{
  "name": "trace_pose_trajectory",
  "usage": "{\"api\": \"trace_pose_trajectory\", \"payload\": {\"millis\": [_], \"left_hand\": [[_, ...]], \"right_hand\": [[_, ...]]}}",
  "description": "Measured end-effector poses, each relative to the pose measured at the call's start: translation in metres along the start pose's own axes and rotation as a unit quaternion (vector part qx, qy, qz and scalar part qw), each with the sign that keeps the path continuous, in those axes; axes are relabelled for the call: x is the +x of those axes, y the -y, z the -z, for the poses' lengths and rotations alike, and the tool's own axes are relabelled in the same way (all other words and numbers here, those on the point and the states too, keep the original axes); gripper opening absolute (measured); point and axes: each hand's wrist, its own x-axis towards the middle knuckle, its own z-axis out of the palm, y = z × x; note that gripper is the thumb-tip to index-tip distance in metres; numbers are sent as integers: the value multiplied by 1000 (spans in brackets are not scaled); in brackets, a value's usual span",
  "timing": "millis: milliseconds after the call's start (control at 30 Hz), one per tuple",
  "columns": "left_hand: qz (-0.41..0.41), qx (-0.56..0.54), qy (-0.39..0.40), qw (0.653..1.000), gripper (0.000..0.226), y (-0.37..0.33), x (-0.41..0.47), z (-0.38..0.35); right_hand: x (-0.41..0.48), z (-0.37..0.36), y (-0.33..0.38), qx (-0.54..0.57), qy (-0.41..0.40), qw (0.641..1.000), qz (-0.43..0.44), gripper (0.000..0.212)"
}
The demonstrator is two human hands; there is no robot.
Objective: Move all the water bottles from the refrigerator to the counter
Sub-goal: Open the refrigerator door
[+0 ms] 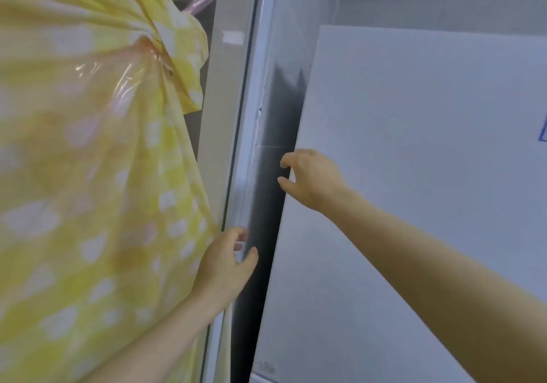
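No bottles show; I judge they sit behind the door (414, 175). My right hand (313, 178), the nearer, curls its fingers (285, 162) round the door's upright left edge. My left hand (225, 261) hangs lower, left of that edge; whether it grips anything I cannot tell.

A narrow dark gap (266, 205) runs down just left of the refrigerator door (414, 175), between its edge and a pale frame strip (245, 160). The right hand (313, 178) hooks the door's edge, part-filling that slot. The left hand (225, 267) sits lower, at the strip. Further left of the door, a yellow patterned cloth (88, 160) bulges close, crowding the approach.
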Motion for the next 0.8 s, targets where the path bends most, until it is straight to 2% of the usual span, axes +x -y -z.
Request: {"api": "trace_pose_trajectory", "payload": {"millis": [100,200,433,600,667,767,800], "left_hand": [[-2,-16,5,1000,38,8,18,-11],[14,-35,35,999,39,13,28,-25],[37,-68,89,993,51,22,41,-54],[41,-80,139,986,61,26,50,-61],[43,-103,140,984,58,24,53,-60],[13,-105,145,984,35,25,55,-62],[1,-97,148,984,33,26,55,-62]], "right_hand": [[18,-9,0,-34,-14,999,-2,28],[28,-13,-2,-65,15,998,-21,29],[39,-21,-4,-199,77,977,0,33],[40,-24,3,-215,85,973,-16,29],[39,-26,5,-209,81,974,-24,27],[39,-29,7,-208,81,974,-36,26],[39,-30,8,-207,82,974,-42,25]]}}
